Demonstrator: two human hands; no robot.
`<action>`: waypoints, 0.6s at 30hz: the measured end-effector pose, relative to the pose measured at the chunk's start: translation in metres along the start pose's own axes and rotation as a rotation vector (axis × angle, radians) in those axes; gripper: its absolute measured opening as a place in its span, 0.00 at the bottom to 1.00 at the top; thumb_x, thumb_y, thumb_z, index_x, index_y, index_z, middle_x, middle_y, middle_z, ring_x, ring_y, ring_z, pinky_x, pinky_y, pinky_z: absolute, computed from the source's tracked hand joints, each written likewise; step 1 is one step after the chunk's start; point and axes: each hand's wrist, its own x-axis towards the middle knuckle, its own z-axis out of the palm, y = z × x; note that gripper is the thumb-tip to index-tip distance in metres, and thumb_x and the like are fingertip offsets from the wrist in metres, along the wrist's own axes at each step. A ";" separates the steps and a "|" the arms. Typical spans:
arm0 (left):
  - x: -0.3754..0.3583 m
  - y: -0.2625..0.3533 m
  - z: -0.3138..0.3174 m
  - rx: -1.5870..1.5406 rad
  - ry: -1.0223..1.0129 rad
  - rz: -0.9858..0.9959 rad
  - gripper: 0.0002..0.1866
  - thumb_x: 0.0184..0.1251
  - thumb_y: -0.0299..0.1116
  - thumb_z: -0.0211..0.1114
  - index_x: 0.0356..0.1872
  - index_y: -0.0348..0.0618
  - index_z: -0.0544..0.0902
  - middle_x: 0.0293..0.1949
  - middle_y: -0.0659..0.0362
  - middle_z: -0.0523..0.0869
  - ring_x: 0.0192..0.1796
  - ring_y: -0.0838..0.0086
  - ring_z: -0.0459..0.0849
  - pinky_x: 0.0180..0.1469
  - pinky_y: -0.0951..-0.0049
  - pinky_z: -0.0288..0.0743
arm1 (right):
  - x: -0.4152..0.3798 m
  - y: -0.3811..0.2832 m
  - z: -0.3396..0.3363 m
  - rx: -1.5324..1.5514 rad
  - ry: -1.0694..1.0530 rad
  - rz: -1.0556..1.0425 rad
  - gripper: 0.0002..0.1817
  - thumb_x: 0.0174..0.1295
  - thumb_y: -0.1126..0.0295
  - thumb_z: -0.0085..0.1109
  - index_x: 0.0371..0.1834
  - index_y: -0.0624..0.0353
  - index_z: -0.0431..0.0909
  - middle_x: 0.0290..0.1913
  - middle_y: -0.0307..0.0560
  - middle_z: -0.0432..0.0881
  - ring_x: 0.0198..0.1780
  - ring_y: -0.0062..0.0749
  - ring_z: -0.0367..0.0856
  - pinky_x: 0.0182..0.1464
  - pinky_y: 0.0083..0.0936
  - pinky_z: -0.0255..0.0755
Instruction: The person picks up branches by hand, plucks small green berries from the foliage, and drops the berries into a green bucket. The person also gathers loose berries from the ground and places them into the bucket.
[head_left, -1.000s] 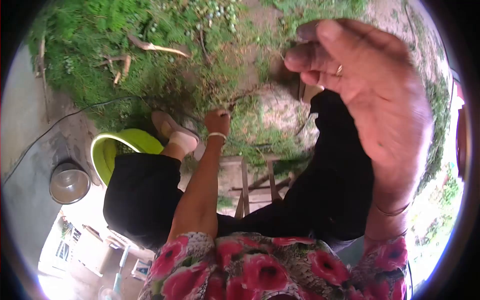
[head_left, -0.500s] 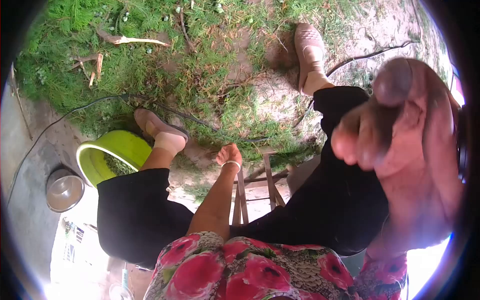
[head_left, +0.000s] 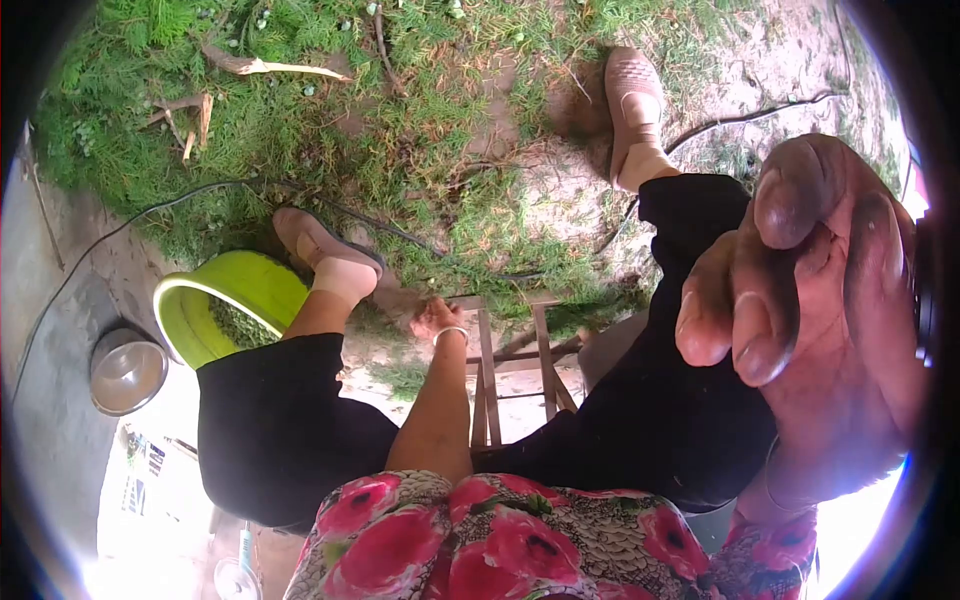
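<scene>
My right hand [head_left: 815, 260] is raised very close to the camera on the right side. Its bent fingers are apart, the tips are stained dark, and I see nothing held in it. My left hand [head_left: 438, 318], with a pale bangle [head_left: 450, 331] at the wrist, reaches down between my knees. Its fingers look loosely spread, and no object shows in them. Just right of that hand stands a wooden frame [head_left: 484, 372], perhaps a stool. Green cut sprigs [head_left: 480, 225] lie on the ground beyond it.
A lime-green tub [head_left: 172, 318] containing chopped greenery leans by my left leg. Beside it is a metal bowl [head_left: 130, 372]. A black cable [head_left: 150, 212] crosses the ground past both shoes [head_left: 633, 85]. Broken branches [head_left: 270, 66] lie among the greenery.
My left hand has shifted slightly left and down, and its fist has loosened. My right hand, blurred before, is now sharper, slightly lower, with its fingers more distinct.
</scene>
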 end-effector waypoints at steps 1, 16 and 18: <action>-0.001 0.030 -0.052 -0.750 0.120 -0.413 0.10 0.63 0.36 0.52 0.40 0.42 0.73 0.34 0.47 0.78 0.34 0.58 0.80 0.42 0.54 0.76 | 0.000 0.001 -0.001 0.004 -0.014 -0.001 0.19 0.72 0.57 0.38 0.44 0.66 0.65 0.22 0.46 0.78 0.27 0.33 0.81 0.40 0.34 0.77; 0.052 0.023 -0.051 -1.822 -0.150 -0.691 0.16 0.59 0.43 0.46 0.39 0.43 0.71 0.36 0.50 0.74 0.34 0.62 0.70 0.34 0.61 0.62 | 0.005 0.001 -0.001 0.068 -0.002 0.056 0.19 0.73 0.58 0.36 0.44 0.67 0.65 0.22 0.48 0.78 0.30 0.33 0.81 0.42 0.32 0.77; 0.039 0.036 -0.075 -1.854 -0.101 -0.755 0.12 0.60 0.37 0.46 0.39 0.43 0.73 0.34 0.50 0.75 0.29 0.62 0.72 0.28 0.62 0.64 | 0.004 -0.001 0.010 0.070 0.138 0.059 0.19 0.73 0.58 0.35 0.44 0.67 0.65 0.23 0.48 0.78 0.30 0.32 0.80 0.41 0.31 0.76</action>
